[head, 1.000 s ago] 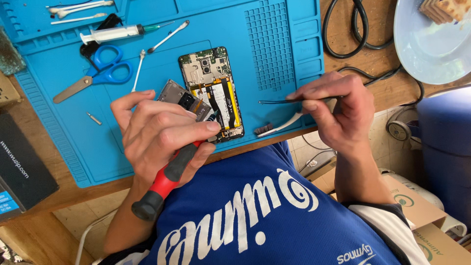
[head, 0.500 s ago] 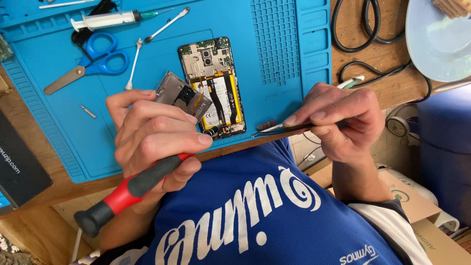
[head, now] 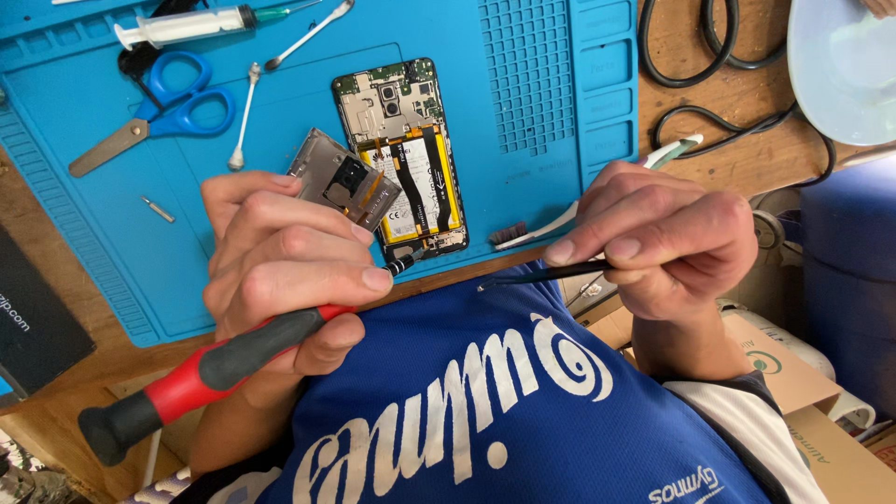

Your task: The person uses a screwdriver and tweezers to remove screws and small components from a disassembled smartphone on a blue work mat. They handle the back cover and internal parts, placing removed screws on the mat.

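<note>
My left hand [head: 280,261] grips the screwdriver [head: 215,364], my right hand [head: 663,238] pinches tweezers [head: 541,273]; a slip beside the opened phone [head: 401,154] could gouge its board.

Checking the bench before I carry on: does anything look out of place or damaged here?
The phone lies with its back off, board and battery bare. Its metal cover plate leans askew on the left hand, which holds a screwdriver. A loose bit lies stray on the blue mat.
</note>
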